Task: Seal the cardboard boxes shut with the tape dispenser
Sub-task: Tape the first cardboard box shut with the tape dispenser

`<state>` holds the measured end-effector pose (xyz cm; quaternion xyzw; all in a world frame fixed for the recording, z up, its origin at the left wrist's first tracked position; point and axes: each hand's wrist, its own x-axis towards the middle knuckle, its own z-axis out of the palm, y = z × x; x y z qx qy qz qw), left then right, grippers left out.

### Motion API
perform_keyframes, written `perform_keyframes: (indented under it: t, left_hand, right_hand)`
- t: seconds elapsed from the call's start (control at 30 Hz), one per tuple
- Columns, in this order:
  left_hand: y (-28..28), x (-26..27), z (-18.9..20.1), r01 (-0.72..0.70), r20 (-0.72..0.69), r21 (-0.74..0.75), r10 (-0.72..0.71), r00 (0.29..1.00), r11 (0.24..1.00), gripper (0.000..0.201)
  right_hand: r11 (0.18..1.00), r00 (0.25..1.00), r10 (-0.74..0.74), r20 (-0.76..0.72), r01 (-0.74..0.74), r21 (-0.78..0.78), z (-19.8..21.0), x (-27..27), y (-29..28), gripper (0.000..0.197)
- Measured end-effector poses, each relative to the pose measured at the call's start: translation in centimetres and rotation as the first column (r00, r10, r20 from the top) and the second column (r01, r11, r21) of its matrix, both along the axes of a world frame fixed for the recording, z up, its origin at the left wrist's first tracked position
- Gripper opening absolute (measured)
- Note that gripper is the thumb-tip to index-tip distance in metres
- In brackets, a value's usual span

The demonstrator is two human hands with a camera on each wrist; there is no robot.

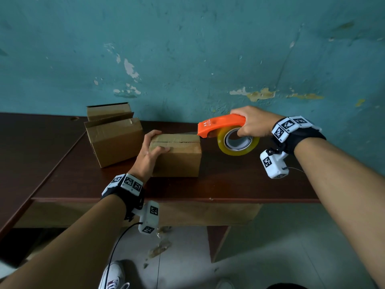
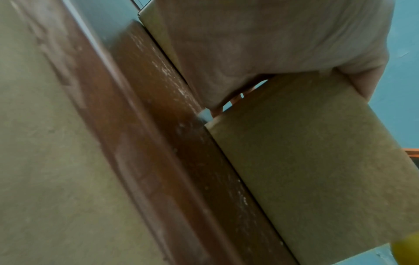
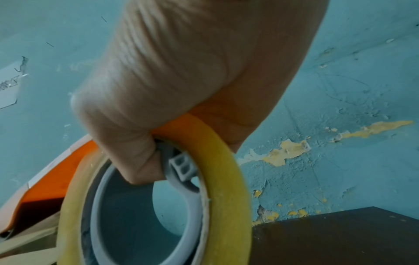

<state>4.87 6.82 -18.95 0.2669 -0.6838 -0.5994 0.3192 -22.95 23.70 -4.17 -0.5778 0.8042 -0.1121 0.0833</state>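
Note:
A small closed cardboard box [image 1: 179,157] lies mid-table, its top seam running left to right. My left hand [image 1: 151,152] grips its left end, fingers over the top and thumb on the front face; the left wrist view shows the palm against the box [image 2: 317,161]. My right hand [image 1: 253,125] grips the orange tape dispenser [image 1: 220,124], fingers through the core of the yellowish tape roll [image 1: 237,143]. The dispenser's nose sits at the box's top right edge. The right wrist view shows the roll [image 3: 226,197] and orange body [image 3: 49,182] up close.
Two more cardboard boxes stand at the left: a larger one [image 1: 114,140] with loose flaps beside the held box, and another [image 1: 108,111] behind it against the teal wall. The dark wooden table [image 1: 239,182] has bare surface to the right and front.

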Motion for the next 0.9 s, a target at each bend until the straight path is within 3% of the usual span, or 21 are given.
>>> perform_keyframes:
  t: [0.9]
  left_hand:
    - [0.3,-0.2,0.2,-0.002,0.018,-0.010,0.002,1.000,1.000,0.071]
  right_hand:
    - [0.997,0.997,-0.076,0.004,0.076,0.027,-1.8,-2.3,3.5,0.025]
